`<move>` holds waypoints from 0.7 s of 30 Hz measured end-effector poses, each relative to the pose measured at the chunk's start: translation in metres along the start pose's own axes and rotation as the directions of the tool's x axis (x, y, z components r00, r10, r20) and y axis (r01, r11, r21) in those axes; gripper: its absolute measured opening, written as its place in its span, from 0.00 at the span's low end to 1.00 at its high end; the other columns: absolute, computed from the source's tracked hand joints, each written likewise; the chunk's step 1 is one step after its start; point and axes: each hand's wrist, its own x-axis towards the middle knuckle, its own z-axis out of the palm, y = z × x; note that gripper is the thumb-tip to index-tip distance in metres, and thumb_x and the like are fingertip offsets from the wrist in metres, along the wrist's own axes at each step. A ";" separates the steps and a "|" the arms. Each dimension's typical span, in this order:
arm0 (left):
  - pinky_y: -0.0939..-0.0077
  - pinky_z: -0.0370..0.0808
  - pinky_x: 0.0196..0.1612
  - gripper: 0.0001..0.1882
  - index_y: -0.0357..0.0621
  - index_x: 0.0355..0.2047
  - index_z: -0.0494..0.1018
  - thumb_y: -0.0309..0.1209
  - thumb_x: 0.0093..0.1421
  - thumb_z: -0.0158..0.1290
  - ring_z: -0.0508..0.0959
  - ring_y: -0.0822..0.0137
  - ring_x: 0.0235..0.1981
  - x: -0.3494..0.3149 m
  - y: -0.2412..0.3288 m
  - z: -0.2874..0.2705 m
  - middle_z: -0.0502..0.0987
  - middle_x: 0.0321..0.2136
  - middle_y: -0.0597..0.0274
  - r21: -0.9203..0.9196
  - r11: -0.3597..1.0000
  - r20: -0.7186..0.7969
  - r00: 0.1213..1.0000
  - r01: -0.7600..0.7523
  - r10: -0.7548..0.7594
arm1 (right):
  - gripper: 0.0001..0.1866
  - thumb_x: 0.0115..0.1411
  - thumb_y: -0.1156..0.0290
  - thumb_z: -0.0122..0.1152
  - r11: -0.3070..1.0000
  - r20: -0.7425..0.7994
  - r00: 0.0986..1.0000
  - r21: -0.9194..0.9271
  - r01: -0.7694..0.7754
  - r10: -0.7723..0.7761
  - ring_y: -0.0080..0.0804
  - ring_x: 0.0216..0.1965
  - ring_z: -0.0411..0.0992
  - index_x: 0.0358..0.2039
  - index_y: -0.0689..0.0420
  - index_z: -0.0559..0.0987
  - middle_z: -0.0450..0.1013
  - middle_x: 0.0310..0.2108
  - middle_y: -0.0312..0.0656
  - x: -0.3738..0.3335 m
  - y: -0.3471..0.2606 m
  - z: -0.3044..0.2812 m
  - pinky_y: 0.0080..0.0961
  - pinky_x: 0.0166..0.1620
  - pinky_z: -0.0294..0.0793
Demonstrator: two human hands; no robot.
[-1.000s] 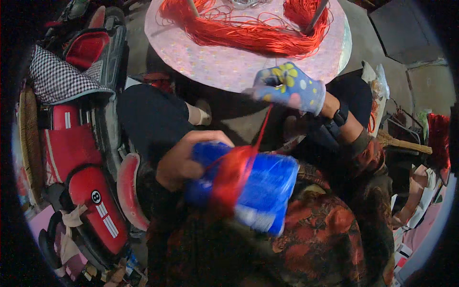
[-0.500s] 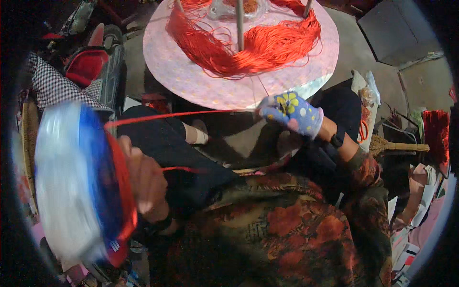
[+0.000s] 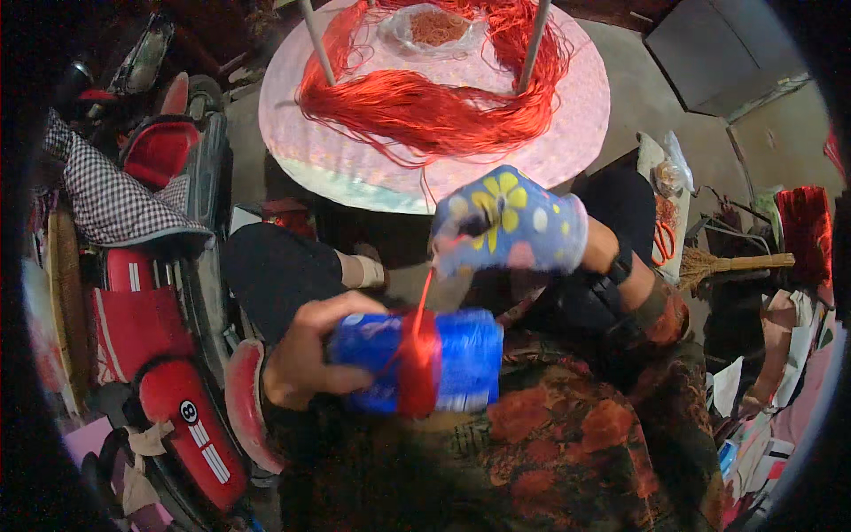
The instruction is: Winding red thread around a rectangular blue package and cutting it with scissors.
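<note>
The left hand (image 3: 306,355), bare and a little blurred, was clasped around the left end of a pack (image 3: 470,355), a blunt block in glossy, creased blue film. The pack lay in front of the person's patterned shirt (image 3: 567,434), near the worktop but apart from it. A band (image 3: 418,377) of smooth red cord ran around its middle, its turns packed closely together. From the band a taut strand (image 3: 425,301) rose to the right hand (image 3: 483,226), whose fingers were curled and pinching it. That hand wore a soft knit glove (image 3: 541,235), blue-grey with yellow flowers and pale dots; a dark watch (image 3: 623,262) circled the wrist.

Beyond stood the worktop (image 3: 355,182), a round disc with a pale pink, speckled cover. On it a loose skein (image 3: 425,115) of fine, shiny red cord curved around slim, straight posts (image 3: 534,44), and a crinkled clear bag (image 3: 434,31) held a reddish-brown mass. To the right lay orange-handled scissors (image 3: 664,242) and a bristly straw broom (image 3: 745,262). To the left a checked cloth (image 3: 133,195) hung in folds above hard, rounded red panels (image 3: 191,434).
</note>
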 end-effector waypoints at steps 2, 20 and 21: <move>0.73 0.74 0.44 0.28 0.38 0.47 0.71 0.31 0.45 0.65 0.77 0.69 0.40 -0.011 -0.025 -0.015 0.77 0.38 0.57 -0.110 0.974 -0.021 0.980 -0.201 0.199 | 0.11 0.57 0.64 0.63 0.989 -0.050 0.990 0.071 -0.126 0.130 0.26 0.31 0.75 0.35 0.58 0.79 0.77 0.29 0.40 -0.010 0.017 -0.002 0.25 0.36 0.74; 0.74 0.73 0.43 0.30 0.37 0.48 0.68 0.37 0.47 0.63 0.76 0.70 0.36 -0.009 0.002 0.020 0.76 0.36 0.61 -0.174 0.984 -0.181 0.983 -0.034 0.002 | 0.12 0.53 0.67 0.68 1.000 0.099 0.995 0.008 0.007 -0.008 0.27 0.31 0.75 0.36 0.58 0.79 0.77 0.30 0.39 -0.003 0.010 0.003 0.24 0.36 0.74; 0.73 0.73 0.43 0.33 0.37 0.51 0.67 0.41 0.47 0.64 0.76 0.68 0.36 -0.016 -0.006 0.021 0.76 0.37 0.60 -0.149 0.971 -0.217 0.964 -0.186 0.151 | 0.12 0.53 0.67 0.68 0.998 0.036 0.998 0.011 -0.055 0.055 0.27 0.32 0.75 0.36 0.59 0.79 0.77 0.31 0.40 -0.010 0.021 0.001 0.25 0.37 0.74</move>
